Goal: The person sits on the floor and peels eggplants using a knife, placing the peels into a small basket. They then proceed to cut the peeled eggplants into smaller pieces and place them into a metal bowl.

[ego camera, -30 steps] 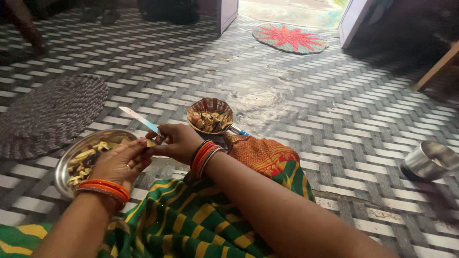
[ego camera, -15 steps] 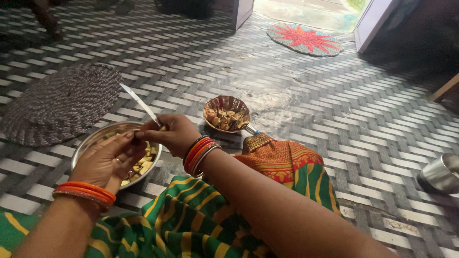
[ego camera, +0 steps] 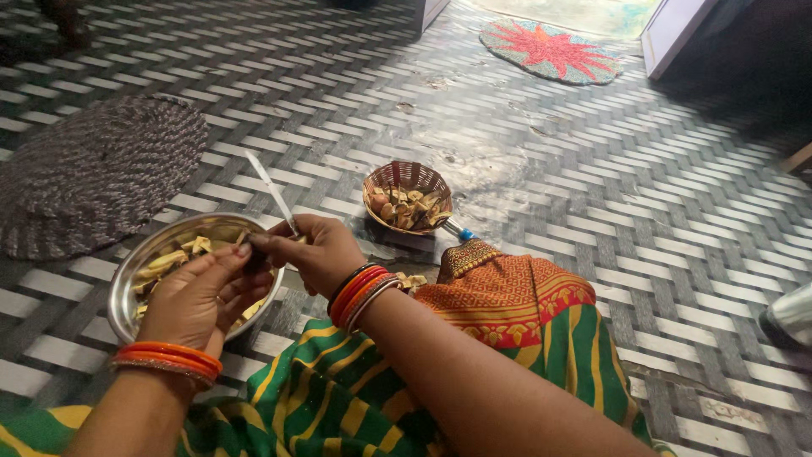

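Your right hand (ego camera: 317,252) sits over the near-right rim of the steel bowl (ego camera: 148,258), fingers closed around the handle of a knife (ego camera: 272,193); the blade sticks up and away from the bowl, tilted toward the far left. Your left hand (ego camera: 203,296) is over the bowl's middle, fingers curled together and meeting the right hand's fingertips; something small seems pinched between them, but you can't tell what, it's hidden. Pale cut pieces (ego camera: 179,256) lie inside the bowl on its far-left side. The bowl rests on the woven striped floor mat (ego camera: 592,186), touching your lap cloth (ego camera: 507,322) at its near edge. Beyond the bowl to the right, well apart, stands a small wicker basket (ego camera: 407,197) holding brownish scraps. Left of the bowl, near it, lies a round dark braided mat (ego camera: 89,173). Far beyond the bowl, to the right, lies a round red-patterned mat (ego camera: 550,49).
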